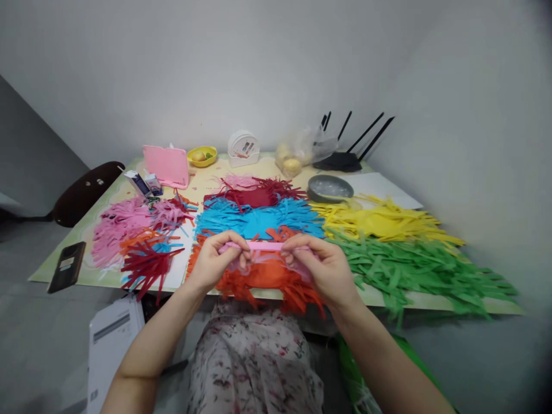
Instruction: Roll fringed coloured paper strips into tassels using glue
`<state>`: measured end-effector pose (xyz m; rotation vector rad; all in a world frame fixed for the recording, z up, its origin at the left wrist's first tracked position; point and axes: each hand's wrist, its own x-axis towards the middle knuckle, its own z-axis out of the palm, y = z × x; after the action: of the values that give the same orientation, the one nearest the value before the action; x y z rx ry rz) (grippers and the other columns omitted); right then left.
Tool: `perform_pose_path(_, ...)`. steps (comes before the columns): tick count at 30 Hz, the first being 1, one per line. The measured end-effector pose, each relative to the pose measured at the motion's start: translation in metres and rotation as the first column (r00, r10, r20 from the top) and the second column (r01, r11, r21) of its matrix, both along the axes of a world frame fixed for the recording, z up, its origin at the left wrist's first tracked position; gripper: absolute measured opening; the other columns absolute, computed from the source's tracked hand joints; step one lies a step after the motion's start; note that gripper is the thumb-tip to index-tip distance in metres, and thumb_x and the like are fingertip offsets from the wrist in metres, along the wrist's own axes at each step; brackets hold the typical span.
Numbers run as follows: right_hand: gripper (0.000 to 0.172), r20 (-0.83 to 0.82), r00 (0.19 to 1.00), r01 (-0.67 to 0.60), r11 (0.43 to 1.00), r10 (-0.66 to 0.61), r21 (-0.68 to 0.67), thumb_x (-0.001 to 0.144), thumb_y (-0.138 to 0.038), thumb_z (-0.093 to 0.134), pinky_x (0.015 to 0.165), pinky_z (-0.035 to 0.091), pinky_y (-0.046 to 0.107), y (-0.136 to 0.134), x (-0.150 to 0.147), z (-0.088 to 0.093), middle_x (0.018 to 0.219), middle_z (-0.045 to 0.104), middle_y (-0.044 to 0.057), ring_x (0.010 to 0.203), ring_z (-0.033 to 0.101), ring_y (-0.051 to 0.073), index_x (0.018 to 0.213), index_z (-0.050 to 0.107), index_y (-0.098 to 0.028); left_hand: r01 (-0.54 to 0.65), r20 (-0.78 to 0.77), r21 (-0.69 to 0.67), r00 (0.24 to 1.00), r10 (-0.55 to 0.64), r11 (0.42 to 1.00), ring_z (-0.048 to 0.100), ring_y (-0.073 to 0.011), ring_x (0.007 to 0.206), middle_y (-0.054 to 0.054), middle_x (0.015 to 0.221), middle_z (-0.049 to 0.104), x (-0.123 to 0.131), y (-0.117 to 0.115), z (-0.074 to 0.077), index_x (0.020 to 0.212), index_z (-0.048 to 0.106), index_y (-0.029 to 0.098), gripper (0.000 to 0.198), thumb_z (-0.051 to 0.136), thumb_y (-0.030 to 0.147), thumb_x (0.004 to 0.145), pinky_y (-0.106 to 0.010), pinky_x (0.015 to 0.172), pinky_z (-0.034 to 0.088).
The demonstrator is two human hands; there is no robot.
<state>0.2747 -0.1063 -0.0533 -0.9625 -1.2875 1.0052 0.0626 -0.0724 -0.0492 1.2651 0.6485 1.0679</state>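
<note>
Between my left hand and my right hand a pink fringed paper strip is stretched level. Each hand pinches one end of it between thumb and fingers, and its loose strands hang blurred below. Just under it on the table lies a pile of orange fringed strips. Blue fringed strips spread behind my hands, with dark red ones farther back. A bundle of pink fringe and a dark red tassel lie left of my left hand.
Green fringe and yellow fringe cover the table's right side. Behind stand a grey bowl, a black router, a plastic bag, a yellow dish and a pink tablet case. A phone lies at the left edge.
</note>
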Motion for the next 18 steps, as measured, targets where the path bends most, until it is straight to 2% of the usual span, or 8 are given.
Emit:
perform_pose_path(3, 0.014, 0.133, 0.991, -0.002, 0.997, -0.008, 0.073, 0.084, -0.024, 0.060, 0.061, 0.051, 0.025, -0.002, 0.001, 0.002, 0.072, 0.070, 0.002, 0.063, 0.064, 0.014, 0.078, 0.071, -0.020, 0.014, -0.070, 0.048, 0.998, -0.010, 0.999, 0.061, -0.0118, 0.057, -0.001, 0.067, 0.065, -0.001, -0.001, 0.003, 0.074, 0.055, 0.015, 0.022, 0.066, 0.032, 0.083, -0.024, 0.059, 0.049)
perform_pose_path(6, 0.009, 0.316, 0.944, 0.061, 0.990, -0.098, 0.124, 0.083, -0.025, 0.063, 0.071, 0.052, 0.027, -0.004, 0.002, 0.004, 0.084, 0.073, 0.003, 0.078, 0.067, 0.017, 0.085, 0.070, -0.020, -0.077, -0.269, 0.211, 0.954, 0.133, 0.974, 0.061, -0.0116, 0.058, 0.001, 0.065, 0.062, -0.001, -0.004, 0.008, 0.070, 0.046, 0.018, 0.026, 0.065, 0.030, 0.083, -0.021, 0.055, 0.045)
perform_pose_path(9, 0.020, 0.493, 0.856, 0.069, 0.980, -0.155, 0.188, 0.088, -0.024, 0.058, 0.084, 0.050, 0.033, -0.005, 0.002, 0.006, 0.104, 0.073, 0.007, 0.096, 0.067, 0.021, 0.104, 0.069, -0.021, -0.055, -0.451, 0.453, 0.847, 0.282, 0.890, 0.064, -0.0127, 0.069, -0.001, 0.078, 0.068, -0.003, -0.006, 0.011, 0.086, 0.058, 0.018, 0.008, 0.062, 0.025, 0.086, -0.022, 0.066, 0.047)
perform_pose_path(11, 0.016, 0.558, 0.810, 0.063, 0.973, -0.181, 0.224, 0.089, -0.023, 0.056, 0.084, 0.050, 0.034, -0.005, 0.002, 0.006, 0.099, 0.073, 0.007, 0.094, 0.067, 0.021, 0.098, 0.069, -0.020, 0.021, -0.532, 0.512, 0.793, 0.298, 0.859, 0.066, -0.0141, 0.075, -0.003, 0.087, 0.071, -0.005, -0.005, 0.012, 0.095, 0.063, 0.019, 0.010, 0.058, 0.024, 0.088, -0.023, 0.072, 0.048)
perform_pose_path(13, 0.010, 0.540, 0.823, 0.072, 0.976, -0.174, 0.206, 0.088, -0.024, 0.058, 0.082, 0.051, 0.034, -0.005, 0.002, 0.006, 0.090, 0.072, 0.006, 0.087, 0.067, 0.021, 0.087, 0.066, -0.020, 0.046, -0.563, 0.486, 0.780, 0.272, 0.873, 0.067, -0.0150, 0.076, -0.004, 0.084, 0.073, -0.006, -0.004, 0.013, 0.088, 0.064, 0.018, 0.009, 0.057, 0.024, 0.088, -0.024, 0.071, 0.048)
perform_pose_path(14, 0.008, 0.502, 0.852, 0.070, 0.983, -0.149, 0.172, 0.087, -0.025, 0.059, 0.081, 0.052, 0.033, -0.005, 0.002, 0.006, 0.088, 0.072, 0.006, 0.086, 0.068, 0.020, 0.084, 0.065, -0.020, 0.036, -0.549, 0.442, 0.801, 0.239, 0.896, 0.067, -0.0154, 0.075, -0.004, 0.082, 0.073, -0.007, -0.004, 0.013, 0.084, 0.063, 0.018, 0.010, 0.058, 0.026, 0.088, -0.024, 0.070, 0.049)
perform_pose_path(16, 0.009, 0.370, 0.926, 0.049, 0.996, -0.072, 0.071, 0.086, -0.028, 0.062, 0.076, 0.054, 0.032, -0.006, 0.002, 0.006, 0.084, 0.073, 0.005, 0.080, 0.069, 0.019, 0.081, 0.062, -0.021, 0.024, -0.453, 0.286, 0.884, 0.114, 0.958, 0.069, -0.0162, 0.071, -0.004, 0.077, 0.073, -0.006, -0.004, 0.013, 0.080, 0.057, 0.018, 0.015, 0.060, 0.031, 0.087, -0.025, 0.066, 0.051)
perform_pose_path(18, 0.013, 0.195, 0.981, 0.012, 1.000, -0.007, -0.026, 0.085, -0.032, 0.065, 0.068, 0.057, 0.029, -0.007, 0.000, 0.005, 0.077, 0.073, 0.004, 0.069, 0.070, 0.017, 0.080, 0.061, -0.020, 0.050, -0.295, 0.112, 0.955, -0.015, 0.992, 0.069, -0.0168, 0.065, -0.004, 0.073, 0.073, -0.005, -0.004, 0.012, 0.080, 0.053, 0.018, 0.020, 0.063, 0.035, 0.086, -0.027, 0.063, 0.053)
